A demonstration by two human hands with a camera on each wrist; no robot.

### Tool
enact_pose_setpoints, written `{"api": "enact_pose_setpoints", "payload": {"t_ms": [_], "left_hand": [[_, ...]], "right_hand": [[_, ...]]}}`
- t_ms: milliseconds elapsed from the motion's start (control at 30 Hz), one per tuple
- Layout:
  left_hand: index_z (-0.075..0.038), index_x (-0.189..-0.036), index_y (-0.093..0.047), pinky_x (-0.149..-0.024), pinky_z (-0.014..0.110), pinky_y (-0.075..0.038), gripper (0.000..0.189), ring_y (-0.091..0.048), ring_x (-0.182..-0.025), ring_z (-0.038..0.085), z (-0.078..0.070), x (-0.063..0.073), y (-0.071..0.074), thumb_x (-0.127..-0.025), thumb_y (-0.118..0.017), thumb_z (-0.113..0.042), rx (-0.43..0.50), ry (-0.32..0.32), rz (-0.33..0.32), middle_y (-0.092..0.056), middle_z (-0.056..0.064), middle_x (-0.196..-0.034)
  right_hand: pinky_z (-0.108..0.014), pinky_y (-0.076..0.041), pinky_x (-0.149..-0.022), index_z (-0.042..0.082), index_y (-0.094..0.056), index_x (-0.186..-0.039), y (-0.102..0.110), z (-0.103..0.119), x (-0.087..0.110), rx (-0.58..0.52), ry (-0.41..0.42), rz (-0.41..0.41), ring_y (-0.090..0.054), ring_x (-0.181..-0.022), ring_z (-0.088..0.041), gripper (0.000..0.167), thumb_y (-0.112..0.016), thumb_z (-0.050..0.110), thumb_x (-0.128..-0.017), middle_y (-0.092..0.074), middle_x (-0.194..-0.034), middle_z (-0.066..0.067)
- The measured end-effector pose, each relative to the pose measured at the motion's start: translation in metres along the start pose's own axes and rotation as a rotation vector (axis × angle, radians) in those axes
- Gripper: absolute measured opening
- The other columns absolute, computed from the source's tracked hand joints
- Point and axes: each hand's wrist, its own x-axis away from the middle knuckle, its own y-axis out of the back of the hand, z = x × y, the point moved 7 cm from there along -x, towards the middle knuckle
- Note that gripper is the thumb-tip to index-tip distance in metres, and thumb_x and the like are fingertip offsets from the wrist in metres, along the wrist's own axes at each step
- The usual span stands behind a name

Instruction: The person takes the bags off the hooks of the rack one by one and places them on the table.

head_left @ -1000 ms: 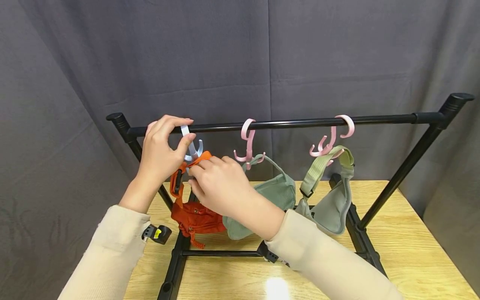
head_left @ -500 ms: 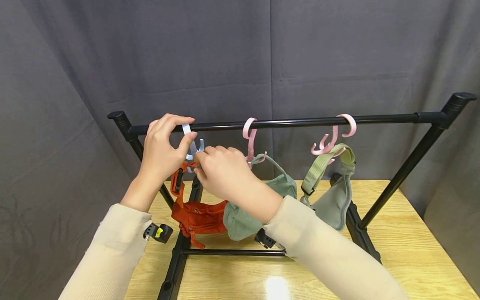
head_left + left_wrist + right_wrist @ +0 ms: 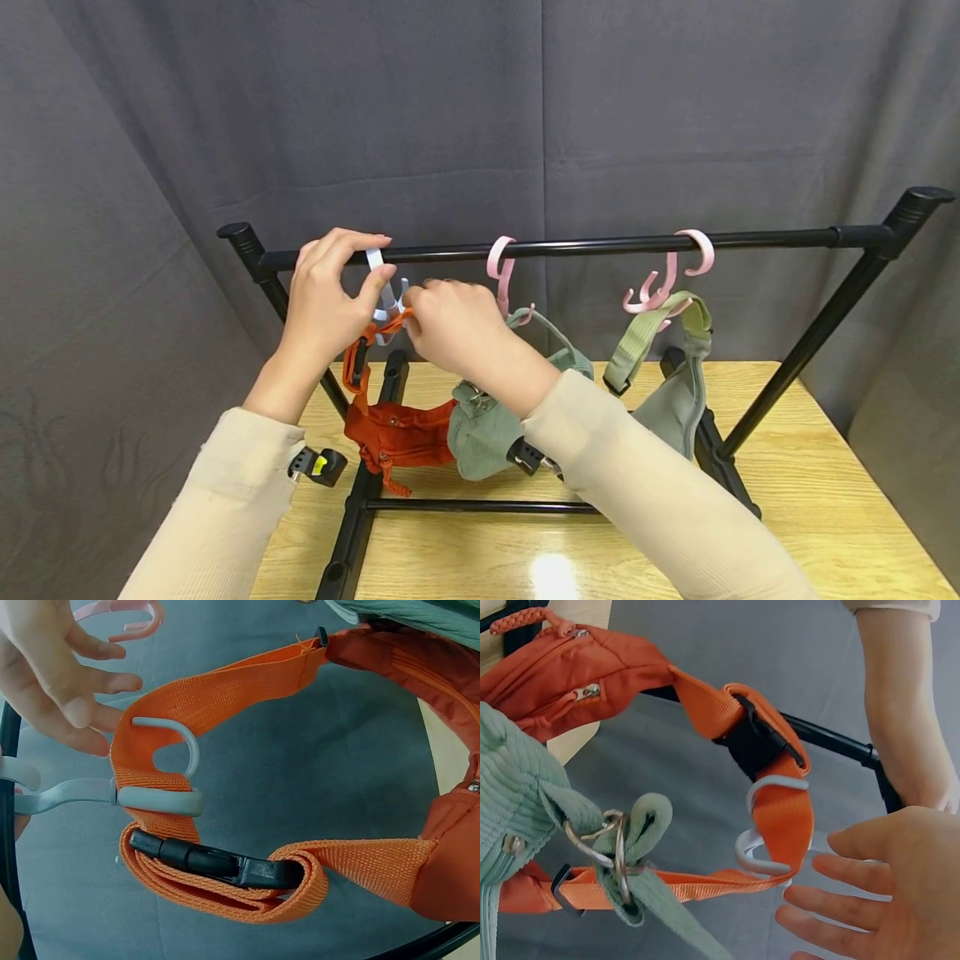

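Under the left hand (image 3: pixel 322 292), the top bar (image 3: pixel 600 246) of a black rack (image 3: pixel 813 333) is crossed by curled fingers. Below this grip, an orange bag (image 3: pixel 401 435) is hung by its strap (image 3: pixel 784 821), overlapped on its right by a green bag (image 3: pixel 483 440). Right of the grip, near the strap, nothing is held by the right hand (image 3: pixel 461 323); its fingers are loosely extended, and whether contact is made cannot be told. Between left thumb and fingers, a pale blue hook (image 3: pixel 157 799) is pinched, the strap borne on its prongs. Below it, a black buckle (image 3: pixel 217 862) is held by the strap.
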Motion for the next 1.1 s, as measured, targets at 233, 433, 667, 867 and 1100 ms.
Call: {"api": "enact_pose_setpoints", "payload": {"t_ms": [233,433,667,867,1100], "left_hand": [[-0.005,-0.116,-0.07,-0.108,0.044,-0.033,0.029,-0.059,-0.108,0.03,0.0,0.0,0.0,-0.089,-0.075,-0.013,0.004,-0.01,-0.007,-0.066,0.012,-0.109],[-0.004,-0.117,-0.07,-0.108,0.044,-0.033,0.029,-0.058,-0.108,0.03,0.001,-0.001,0.001,-0.089,-0.075,-0.012,0.008,-0.007,-0.006,-0.066,0.012,-0.11],[-0.004,-0.117,-0.07,-0.108,0.044,-0.033,0.029,-0.058,-0.108,0.03,0.002,0.0,0.001,-0.089,-0.075,-0.012,0.013,-0.007,-0.01,-0.066,0.012,-0.11],[-0.005,-0.117,-0.07,-0.108,0.044,-0.033,0.029,-0.058,-0.108,0.03,0.002,0.0,0.001,-0.089,-0.075,-0.012,0.014,-0.006,-0.009,-0.066,0.012,-0.11],[-0.005,-0.116,-0.07,-0.108,0.044,-0.033,0.029,-0.059,-0.107,0.03,0.001,0.0,0.0,-0.088,-0.075,-0.011,0.022,-0.005,-0.007,-0.067,0.011,-0.109]], "right_hand": [[-0.037,-0.055,-0.061,0.02,-0.072,-0.117,-0.008,-0.009,-0.008,-0.144,-0.056,0.118,-0.067,-0.08,-0.017,0.023,-0.065,0.025,-0.096,-0.07,-0.099,0.001],[-0.036,-0.055,-0.065,0.019,-0.075,-0.113,-0.007,-0.01,-0.017,-0.19,-0.075,0.165,-0.066,-0.08,-0.017,0.022,-0.069,0.019,-0.093,-0.071,-0.1,0.001],[-0.034,-0.054,-0.063,0.019,-0.077,-0.105,-0.01,-0.008,-0.025,-0.194,-0.101,0.221,-0.062,-0.073,-0.015,0.019,-0.068,0.01,-0.09,-0.07,-0.094,0.001],[-0.036,-0.055,-0.063,0.016,-0.074,-0.098,-0.014,-0.005,-0.027,-0.164,-0.097,0.226,-0.062,-0.071,-0.017,0.009,-0.069,0.013,-0.091,-0.067,-0.088,0.0],[-0.035,-0.055,-0.061,0.017,-0.074,-0.084,-0.015,-0.004,-0.026,-0.14,-0.086,0.201,-0.061,-0.067,-0.016,0.01,-0.068,0.013,-0.091,-0.067,-0.08,0.002]]}}
